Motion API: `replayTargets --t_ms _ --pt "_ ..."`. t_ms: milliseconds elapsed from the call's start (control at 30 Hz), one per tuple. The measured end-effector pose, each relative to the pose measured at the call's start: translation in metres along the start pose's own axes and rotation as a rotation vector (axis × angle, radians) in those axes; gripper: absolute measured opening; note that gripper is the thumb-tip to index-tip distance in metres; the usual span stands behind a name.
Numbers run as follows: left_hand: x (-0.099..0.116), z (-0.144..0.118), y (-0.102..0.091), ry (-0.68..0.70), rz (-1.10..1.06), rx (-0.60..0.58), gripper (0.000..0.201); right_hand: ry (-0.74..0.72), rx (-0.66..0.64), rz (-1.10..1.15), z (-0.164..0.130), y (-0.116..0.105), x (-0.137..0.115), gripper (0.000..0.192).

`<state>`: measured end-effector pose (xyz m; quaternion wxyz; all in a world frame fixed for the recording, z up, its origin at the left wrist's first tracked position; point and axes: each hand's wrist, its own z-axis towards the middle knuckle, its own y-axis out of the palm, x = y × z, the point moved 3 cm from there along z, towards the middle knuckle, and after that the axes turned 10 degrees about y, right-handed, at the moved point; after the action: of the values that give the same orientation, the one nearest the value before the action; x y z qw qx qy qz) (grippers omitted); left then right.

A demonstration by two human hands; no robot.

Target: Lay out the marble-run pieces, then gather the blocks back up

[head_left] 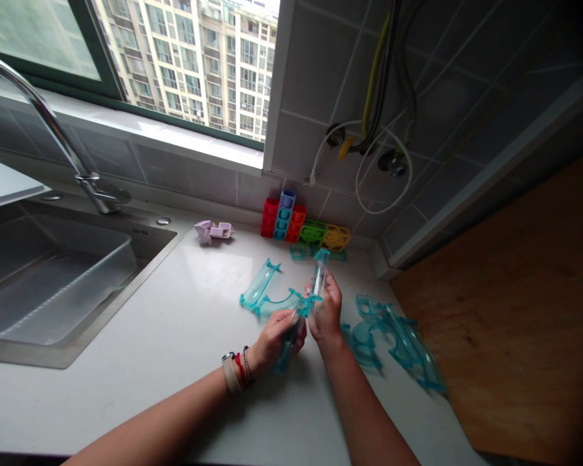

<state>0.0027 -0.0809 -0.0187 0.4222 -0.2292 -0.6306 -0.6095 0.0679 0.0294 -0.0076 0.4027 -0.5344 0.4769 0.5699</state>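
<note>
My left hand (282,333) is closed around a clear teal plastic track piece (285,357) that angles down toward me. In my right hand (328,307) a second clear teal track piece (319,275) stands nearly upright. The ends of the two pieces meet or overlap between my hands; whether they are locked together I cannot tell. Just beyond my left hand lie a curved teal piece (276,305) and a straight teal channel (261,283) on the white countertop (175,362). My fingers hide part of both held pieces.
More teal track pieces (403,340) lie at the right by the wooden panel (505,310). Colourful blocks (284,217) stand against the tiled wall, near a small lilac toy piece (214,232). A sink (153,259) with a clear bin (63,310) and a faucet (53,123) are at the left.
</note>
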Motion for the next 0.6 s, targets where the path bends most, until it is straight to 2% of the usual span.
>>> replayTargets --t_ms 67,167,333,467,600 --pt "0.003 -0.001 0.001 -0.005 -0.058 0.005 0.048 0.029 -0.044 0.080 0.000 0.001 -0.003 0.026" --pt "0.011 0.003 -0.004 0.018 -0.140 0.076 0.046 0.061 -0.118 0.159 0.000 0.002 -0.008 0.015" --pt "0.027 0.015 -0.025 0.089 -0.180 0.267 0.041 0.067 -0.200 0.144 -0.006 0.007 -0.006 0.028" --pt "0.032 0.019 -0.037 0.152 -0.136 0.355 0.041 -0.054 -0.254 -0.023 -0.017 0.012 -0.004 0.033" --pt "0.035 0.019 -0.039 0.213 -0.064 0.397 0.045 -0.189 -0.334 -0.153 -0.028 0.021 -0.008 0.032"
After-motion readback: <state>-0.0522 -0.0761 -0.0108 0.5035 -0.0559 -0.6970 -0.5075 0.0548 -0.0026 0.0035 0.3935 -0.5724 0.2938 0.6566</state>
